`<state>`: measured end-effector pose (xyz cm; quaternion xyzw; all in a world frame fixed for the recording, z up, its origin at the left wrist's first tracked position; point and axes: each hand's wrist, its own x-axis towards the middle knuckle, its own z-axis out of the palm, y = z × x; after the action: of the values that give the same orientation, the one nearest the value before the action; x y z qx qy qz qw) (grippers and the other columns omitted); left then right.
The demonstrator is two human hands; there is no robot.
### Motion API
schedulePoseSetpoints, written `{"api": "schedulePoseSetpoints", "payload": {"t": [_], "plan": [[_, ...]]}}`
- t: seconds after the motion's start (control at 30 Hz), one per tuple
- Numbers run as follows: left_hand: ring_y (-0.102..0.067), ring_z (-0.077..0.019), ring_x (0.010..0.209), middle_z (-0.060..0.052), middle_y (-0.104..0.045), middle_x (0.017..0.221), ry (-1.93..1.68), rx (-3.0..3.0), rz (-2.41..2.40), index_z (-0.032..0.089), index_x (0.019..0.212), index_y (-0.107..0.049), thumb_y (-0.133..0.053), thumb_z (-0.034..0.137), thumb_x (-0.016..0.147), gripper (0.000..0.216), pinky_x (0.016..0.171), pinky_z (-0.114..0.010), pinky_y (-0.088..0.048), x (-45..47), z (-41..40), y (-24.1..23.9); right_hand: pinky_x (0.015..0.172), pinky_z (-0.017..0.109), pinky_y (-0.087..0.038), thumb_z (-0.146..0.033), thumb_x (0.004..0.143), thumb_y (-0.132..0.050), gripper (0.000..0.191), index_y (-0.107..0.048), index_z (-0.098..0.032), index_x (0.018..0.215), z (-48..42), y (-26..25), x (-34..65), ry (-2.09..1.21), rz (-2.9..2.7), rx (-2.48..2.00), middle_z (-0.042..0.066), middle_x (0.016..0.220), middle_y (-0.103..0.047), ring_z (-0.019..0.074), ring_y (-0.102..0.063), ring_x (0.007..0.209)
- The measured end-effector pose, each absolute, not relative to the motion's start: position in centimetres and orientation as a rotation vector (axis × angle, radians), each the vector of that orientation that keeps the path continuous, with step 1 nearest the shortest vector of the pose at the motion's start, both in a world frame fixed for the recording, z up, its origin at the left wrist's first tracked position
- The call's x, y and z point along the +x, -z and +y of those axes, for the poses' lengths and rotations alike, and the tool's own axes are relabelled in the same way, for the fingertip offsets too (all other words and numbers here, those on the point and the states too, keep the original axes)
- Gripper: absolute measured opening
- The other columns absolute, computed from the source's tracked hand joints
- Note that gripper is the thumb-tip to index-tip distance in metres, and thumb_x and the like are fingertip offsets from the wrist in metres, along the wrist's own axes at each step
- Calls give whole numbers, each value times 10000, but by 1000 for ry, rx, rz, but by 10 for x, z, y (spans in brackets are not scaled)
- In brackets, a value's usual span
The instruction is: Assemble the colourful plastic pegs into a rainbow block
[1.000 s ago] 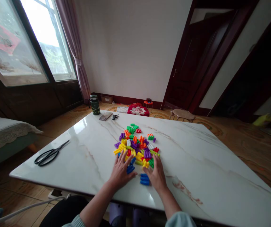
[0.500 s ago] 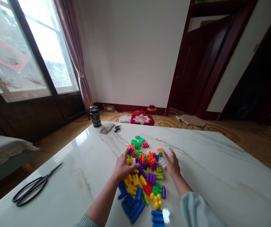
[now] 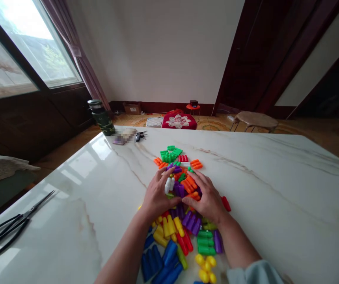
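Colourful plastic building blocks lie in a long heap on the white marbled table. My left hand curves around the heap's left side, fingers apart, beside white blocks. On the opposite side my right hand cups orange blocks, its fingers spread too. The two thumbs nearly meet over purple blocks. Nearer me are yellow blocks, blue blocks and a green block. Beyond the fingertips lie more green blocks and a red block.
Black-handled scissors lie on the table at left. A camouflage flask, a blurred-out flat object and keys are at the far left edge. Behind the table stand a round stool and a red flowered cushion.
My hands have come closer together around the heap, pressing the middle blocks inward. The view has tilted downward and nearer to the table.
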<state>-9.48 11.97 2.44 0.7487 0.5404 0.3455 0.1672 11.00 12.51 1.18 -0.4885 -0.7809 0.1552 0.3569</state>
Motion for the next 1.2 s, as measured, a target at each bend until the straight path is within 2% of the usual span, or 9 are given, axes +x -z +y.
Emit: {"api": "schedulePoseSetpoints", "payload": {"t": [0.27,0.4,0.5,0.67,0.77,0.87,0.97,1.1,1.2], "plan": [[-471,-242,1281,-72,-491,1380,-1189,2144,1249,252,1344,-500,-574,63,697,679,1085,-397,-398,-84,117,-31,1107,439,-379,-303,786,-705,548,-558,-261,1312,119,-22,95,-691,-1780,-990,83,1388,-495,260,-450,1306],[-482,-251,1277,-72,-520,1365,-1358,2002,1242,245,1333,-514,-636,136,744,611,1076,-408,-407,-82,117,-33,1096,424,-396,-301,816,-681,417,-622,-247,1225,119,-24,94,-791,-1604,-924,81,1343,-539,247,-474,1290],[-526,-255,1236,-84,-539,1360,-1420,1821,1163,239,1326,-521,-684,218,772,578,1019,-378,-459,-82,114,-37,977,389,-511,-330,834,-658,403,-612,-244,1226,116,-28,94,-907,-1472,-876,89,1355,-536,256,-486,1282],[-609,-257,1118,-92,-633,1244,-1334,1705,1048,245,1386,-452,-774,331,733,734,927,-363,-510,-88,111,-42,856,351,-562,-346,863,-621,390,-582,-254,1239,111,-33,97,-1026,-1407,-818,83,1311,-580,237,-596,1145],[-635,-261,1050,-73,-699,1110,-1224,1846,1155,248,1334,-531,-783,417,715,690,952,-394,-484,-92,111,-42,883,384,-537,-362,888,-584,313,-620,-239,1173,115,-28,103,-903,-1434,-961,75,1180,-660,218,-647,1020],[-624,-271,1059,-75,-721,1046,-1127,1988,1163,239,1238,-629,-666,492,806,502,956,-406,-469,-93,108,-42,971,421,-477,-394,875,-594,258,-687,-223,1044,124,-15,107,-665,-1515,-1126,74,1093,-691,237,-622,1056],[-602,-266,1100,-81,-703,1094,-1161,1996,1156,226,1180,-667,-548,496,883,419,967,-401,-459,-93,105,-43,985,403,-463,-400,868,-596,234,-710,-219,964,130,-6,110,-617,-1531,-1173,67,1050,-701,232,-623,1051],[-578,-245,1145,-67,-663,1171,-1309,1902,1500,234,1141,-674,-572,471,872,373,1011,-387,-429,-102,133,-45,934,377,-486,-416,882,-569,254,-711,-209,918,129,-5,110,-657,-1449,-1217,65,986,-711,222,-643,986],[-503,-280,1245,-103,-552,1337,-1147,1906,1748,232,1290,-574,-627,550,795,590,1059,-427,-382,-106,183,-48,923,382,-487,-437,882,-560,280,-711,-202,900,128,-6,110,-664,-1430,-1210,74,971,-712,229,-642,970]]}}
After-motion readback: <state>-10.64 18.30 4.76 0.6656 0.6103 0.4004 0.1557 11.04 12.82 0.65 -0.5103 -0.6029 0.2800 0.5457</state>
